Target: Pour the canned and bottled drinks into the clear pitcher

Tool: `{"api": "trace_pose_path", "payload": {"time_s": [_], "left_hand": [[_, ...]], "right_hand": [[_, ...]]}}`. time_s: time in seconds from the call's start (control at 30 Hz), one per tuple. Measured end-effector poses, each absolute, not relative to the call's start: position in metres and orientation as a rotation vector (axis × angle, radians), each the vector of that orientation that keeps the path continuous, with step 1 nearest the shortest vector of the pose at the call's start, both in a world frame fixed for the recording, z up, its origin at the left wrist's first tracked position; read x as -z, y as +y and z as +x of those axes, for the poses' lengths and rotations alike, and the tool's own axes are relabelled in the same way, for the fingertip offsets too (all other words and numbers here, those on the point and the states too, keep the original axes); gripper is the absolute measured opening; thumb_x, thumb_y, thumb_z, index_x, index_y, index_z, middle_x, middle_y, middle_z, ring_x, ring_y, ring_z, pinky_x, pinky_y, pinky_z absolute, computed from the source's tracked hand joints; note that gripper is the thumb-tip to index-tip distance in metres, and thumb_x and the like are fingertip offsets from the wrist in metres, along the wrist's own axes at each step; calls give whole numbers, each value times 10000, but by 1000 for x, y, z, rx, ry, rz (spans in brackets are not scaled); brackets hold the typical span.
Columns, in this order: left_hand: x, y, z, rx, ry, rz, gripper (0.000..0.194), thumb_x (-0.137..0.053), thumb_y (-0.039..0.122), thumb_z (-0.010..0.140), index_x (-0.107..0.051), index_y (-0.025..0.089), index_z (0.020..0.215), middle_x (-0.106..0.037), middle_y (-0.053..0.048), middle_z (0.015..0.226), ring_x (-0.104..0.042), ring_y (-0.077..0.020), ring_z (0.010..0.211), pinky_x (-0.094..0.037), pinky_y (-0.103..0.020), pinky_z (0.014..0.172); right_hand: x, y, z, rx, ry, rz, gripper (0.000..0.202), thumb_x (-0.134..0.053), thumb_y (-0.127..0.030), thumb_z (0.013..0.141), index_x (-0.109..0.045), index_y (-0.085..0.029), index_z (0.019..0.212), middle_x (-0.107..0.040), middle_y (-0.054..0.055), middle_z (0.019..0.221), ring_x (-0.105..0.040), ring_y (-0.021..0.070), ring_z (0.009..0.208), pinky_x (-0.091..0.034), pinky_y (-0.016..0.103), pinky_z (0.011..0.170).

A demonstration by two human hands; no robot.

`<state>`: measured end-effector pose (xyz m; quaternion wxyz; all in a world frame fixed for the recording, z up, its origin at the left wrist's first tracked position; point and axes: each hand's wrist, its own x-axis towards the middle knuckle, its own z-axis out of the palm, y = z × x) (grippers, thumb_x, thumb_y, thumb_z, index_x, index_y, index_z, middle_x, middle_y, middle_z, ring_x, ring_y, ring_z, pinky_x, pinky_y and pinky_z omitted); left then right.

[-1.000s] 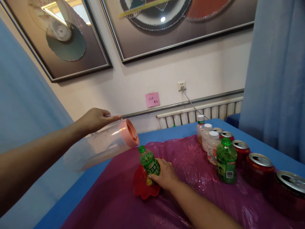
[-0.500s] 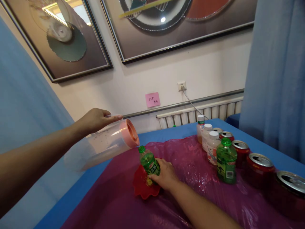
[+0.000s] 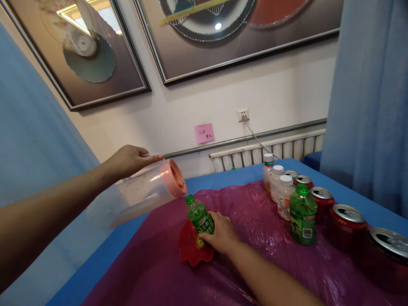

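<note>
My left hand point(image 3: 130, 160) is closed on a clear plastic pitcher point(image 3: 146, 189) with an orange rim, tilted so that its mouth points right and down. Just below that mouth is the neck of a small green bottle point(image 3: 199, 217). My right hand point(image 3: 221, 231) is wrapped round the bottle's lower right side. The bottle leans a little to the left over a red scalloped dish point(image 3: 194, 253). A thin trickle seems to pass between the pitcher's rim and the bottle, too small to be sure.
On the right stand another green bottle point(image 3: 302, 216), white-capped bottles point(image 3: 285, 199) and several red cans point(image 3: 347, 225). Purple plastic sheeting point(image 3: 153, 263) covers much of the blue table point(image 3: 76, 280). Behind are a radiator point(image 3: 287, 146) and a socket point(image 3: 243, 115).
</note>
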<state>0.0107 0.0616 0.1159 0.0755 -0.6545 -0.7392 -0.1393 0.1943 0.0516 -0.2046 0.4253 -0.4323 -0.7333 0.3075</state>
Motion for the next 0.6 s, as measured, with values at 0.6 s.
{"api": "trace_pose_path", "payload": {"time_s": [0.6], "left_hand": [[-116,60,17,393,-2204,-1946,562,-609,730,670,-426,229,491,-340,16,490,-343,-153,501,-266,-306,494]], "right_hand": [[206,53,194,-767,-1829,-1086,552,-813,-367,692,-628,-258,1200,-696,51,1119,-641,268,1058,-442,375,922]]}}
